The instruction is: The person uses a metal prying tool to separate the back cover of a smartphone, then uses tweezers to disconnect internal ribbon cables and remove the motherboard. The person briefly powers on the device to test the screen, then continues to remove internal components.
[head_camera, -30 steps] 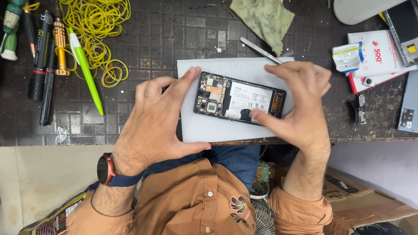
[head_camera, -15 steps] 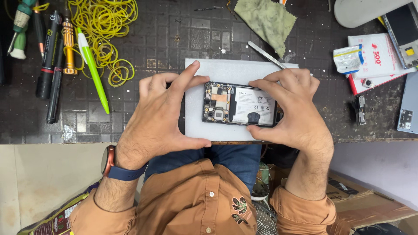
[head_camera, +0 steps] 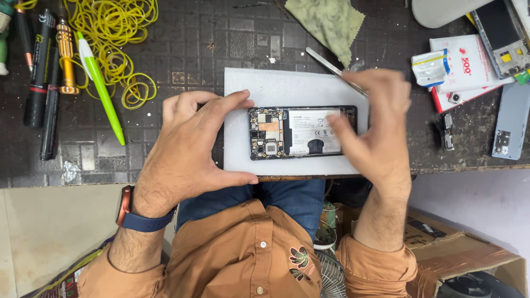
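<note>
An opened phone [head_camera: 301, 132] with its back off lies flat on a white foam pad [head_camera: 276, 85], showing the circuit board at its left and the battery in the middle. My left hand [head_camera: 187, 149] curves around the phone's left end; the forefinger tip touches its upper left corner and the thumb rests on the pad's front edge. My right hand [head_camera: 375, 127] is blurred and spread over the phone's right end, hiding it, with the thumb above the battery. Its fingertips are close to the metal tweezers [head_camera: 326, 62] at the pad's top edge.
Yellow rubber bands [head_camera: 113, 33], a green pen [head_camera: 99, 88], a yellow screwdriver [head_camera: 66, 55] and black markers [head_camera: 38, 66] lie at the left. A green cloth [head_camera: 328, 22] is at the back. Small boxes [head_camera: 469, 66], a blue back cover [head_camera: 510, 121] and a small part [head_camera: 446, 132] sit right. The table edge runs just below the pad.
The phone went from tilted and pinched between both hands to lying level on the pad. Both hands have loosened, and the right hand has lifted toward the tweezers.
</note>
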